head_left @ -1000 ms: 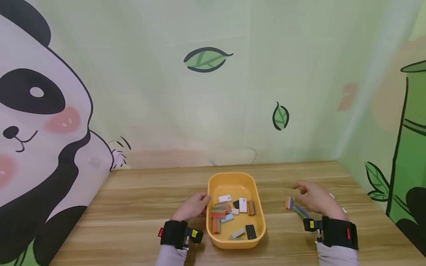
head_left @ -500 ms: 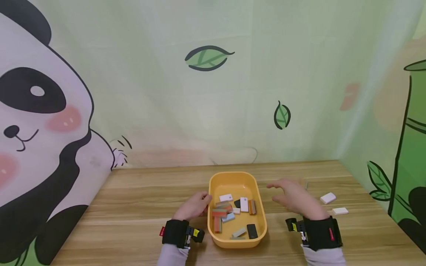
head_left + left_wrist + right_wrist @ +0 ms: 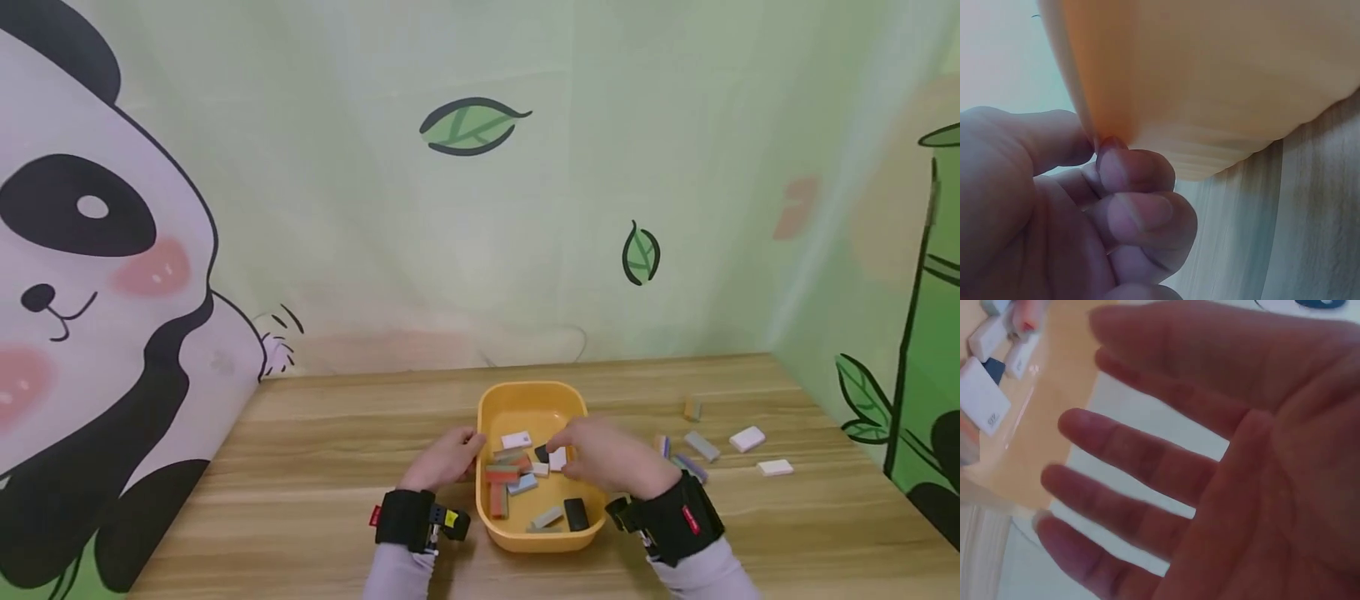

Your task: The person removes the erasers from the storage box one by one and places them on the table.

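Yellow bin (image 3: 540, 544) of small blocks (image 3: 502, 474), left hand (image 3: 441, 461) clamped on its left rim (image 3: 1067, 62). Right hand (image 3: 618, 460) is over the bin's right side, fingers (image 3: 1141, 452) apart.

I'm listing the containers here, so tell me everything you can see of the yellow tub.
The yellow tub is oblong and open-topped, with rounded corners, a slim rim and slightly glossy walls that look like plastic. It stands upright on the wood-grain table, its long sides running front to back, with small blocks inside. The left hand pinches its left rim; the right hand is over its right side, whether touching is unclear.
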`<state>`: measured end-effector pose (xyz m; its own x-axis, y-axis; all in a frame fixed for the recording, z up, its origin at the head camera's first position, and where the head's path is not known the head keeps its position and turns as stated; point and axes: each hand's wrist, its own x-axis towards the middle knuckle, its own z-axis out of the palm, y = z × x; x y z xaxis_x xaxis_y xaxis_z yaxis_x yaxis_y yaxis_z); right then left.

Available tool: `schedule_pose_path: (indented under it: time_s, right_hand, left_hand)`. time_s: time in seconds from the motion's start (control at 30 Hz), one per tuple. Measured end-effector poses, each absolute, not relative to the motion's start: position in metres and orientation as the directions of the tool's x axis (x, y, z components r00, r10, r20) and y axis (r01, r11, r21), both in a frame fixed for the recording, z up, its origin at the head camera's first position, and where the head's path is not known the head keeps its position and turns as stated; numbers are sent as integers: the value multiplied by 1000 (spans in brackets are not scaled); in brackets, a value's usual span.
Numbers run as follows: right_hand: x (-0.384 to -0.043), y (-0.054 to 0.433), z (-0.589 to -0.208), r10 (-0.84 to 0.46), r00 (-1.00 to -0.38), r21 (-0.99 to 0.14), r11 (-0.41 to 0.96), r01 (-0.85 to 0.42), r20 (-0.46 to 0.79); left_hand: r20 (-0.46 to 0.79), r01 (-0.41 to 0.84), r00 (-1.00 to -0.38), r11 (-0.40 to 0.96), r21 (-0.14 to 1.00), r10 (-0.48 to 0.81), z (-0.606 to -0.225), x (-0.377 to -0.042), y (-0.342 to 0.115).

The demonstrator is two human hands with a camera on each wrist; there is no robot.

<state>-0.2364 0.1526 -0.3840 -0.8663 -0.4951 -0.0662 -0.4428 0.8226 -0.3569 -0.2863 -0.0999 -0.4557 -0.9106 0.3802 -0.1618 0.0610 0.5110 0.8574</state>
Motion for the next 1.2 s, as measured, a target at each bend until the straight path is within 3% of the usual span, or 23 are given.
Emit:
schedule_pose_path:
  time_s: [0.23, 0.47, 0.83, 1.2]
  right_hand:
    - [-264, 136, -372, -522, -827, -341, 832, -438, -210]
    - [-301, 114, -372, -513, -822, -291, 848, -443, -246]
    - [-332, 78, -392, -375, -862, -202, 925, -322, -341]
    - [-321, 71, -401, -148, -933, -367, 930, -19, -328]
  left_hand:
    - [-168, 47, -912, 503, 863, 374, -458, -286, -101]
    - [-177, 30, -919, 509, 860, 353, -458, -285, -101]
    - [-159, 54, -913, 498, 866, 375, -457, -287, -102]
    - [-162, 56, -914, 511, 858, 373, -458, -287, -99]
